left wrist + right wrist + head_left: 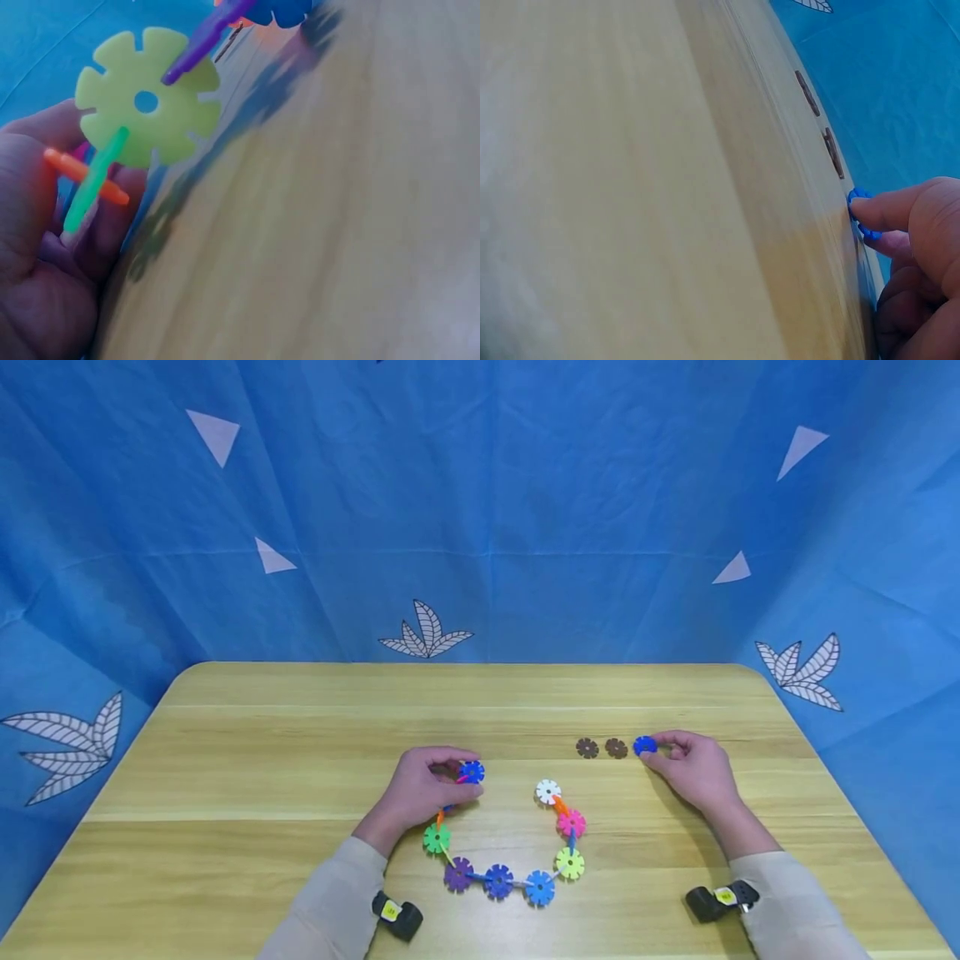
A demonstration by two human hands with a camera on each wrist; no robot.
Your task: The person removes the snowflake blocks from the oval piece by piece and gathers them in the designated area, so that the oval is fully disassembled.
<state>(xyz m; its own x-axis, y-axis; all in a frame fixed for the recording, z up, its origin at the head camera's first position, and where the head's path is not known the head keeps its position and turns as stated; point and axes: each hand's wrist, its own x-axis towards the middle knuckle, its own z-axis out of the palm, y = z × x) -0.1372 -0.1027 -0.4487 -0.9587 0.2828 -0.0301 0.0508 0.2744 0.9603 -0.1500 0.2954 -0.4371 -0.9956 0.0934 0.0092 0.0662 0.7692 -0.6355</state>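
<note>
A curved chain of notched plastic discs in mixed colours lies in a U on the table. My left hand [420, 787] pinches a blue notched disc [472, 772] at the chain's left end, between thumb and fingers. In the left wrist view a yellow-green disc [169, 124], with a green disc [96, 180] set edge-on in it, is close to that hand. The chain's other end is a white disc [548, 792]. Farther right my right hand [697, 770] pinches a separate blue disc [643, 745] by its edge, beside two brown discs [617, 748].
The wooden table [247, 760] reaches back to a blue cloth backdrop [525, 510] printed with leaves and triangles. Each forearm carries a black wrist camera [399, 918] over a light sleeve [330, 893]. The chain's lower discs [498, 882] curve toward the near side, between the arms.
</note>
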